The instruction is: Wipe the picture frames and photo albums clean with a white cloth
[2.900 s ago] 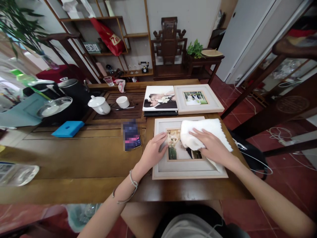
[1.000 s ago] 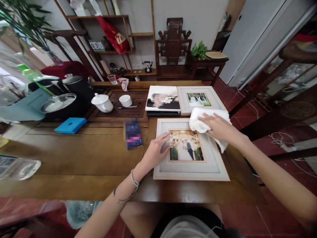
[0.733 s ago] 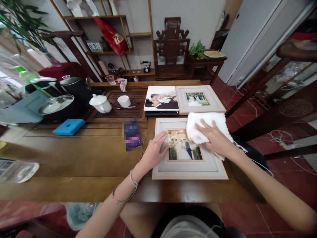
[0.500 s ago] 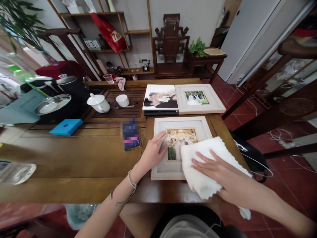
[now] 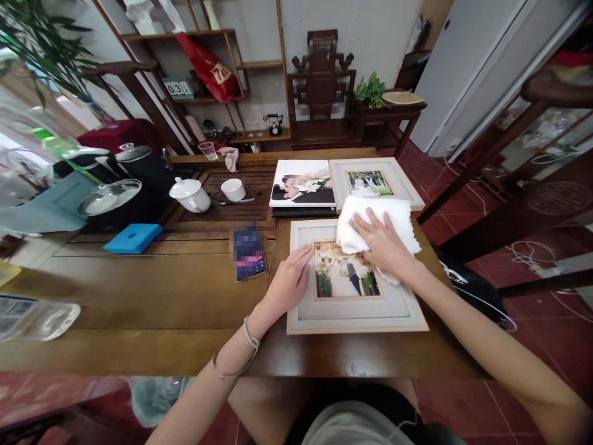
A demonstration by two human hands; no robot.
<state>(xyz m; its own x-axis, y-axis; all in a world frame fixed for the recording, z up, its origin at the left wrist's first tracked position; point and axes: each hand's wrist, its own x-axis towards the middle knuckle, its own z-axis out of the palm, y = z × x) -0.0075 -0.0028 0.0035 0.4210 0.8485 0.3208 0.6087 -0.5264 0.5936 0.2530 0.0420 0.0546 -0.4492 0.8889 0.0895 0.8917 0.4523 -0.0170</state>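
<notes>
A light-coloured picture frame (image 5: 306, 318) with a wedding photo inside lies flat near the table's front edge. My left hand (image 5: 288, 277) rests on its left side, fingers stretched out flat and touching the border. Under my right hand (image 5: 382, 244) is a white cloth (image 5: 401, 216), bunched and held against the frame's upper right part. The right fingers are spread over the cloth, and the palm's grip on it is hidden. The cloth covers the frame's upper right corner and reaches the lower edge of a second framed photo (image 5: 370, 182) behind.
Beside the second frame lies a photo panel (image 5: 303, 185) on a dark one. Left of my left hand is a phone (image 5: 249, 253). Farther left stand a lidded white teapot (image 5: 189, 194), a white cup (image 5: 233, 190), a blue block (image 5: 133, 238) and a plastic pack (image 5: 41, 318).
My right hand has slid the cloth away from me, from the frame's lower right to its upper right, uncovering more of the photo. My left hand stays on the frame's left side.
</notes>
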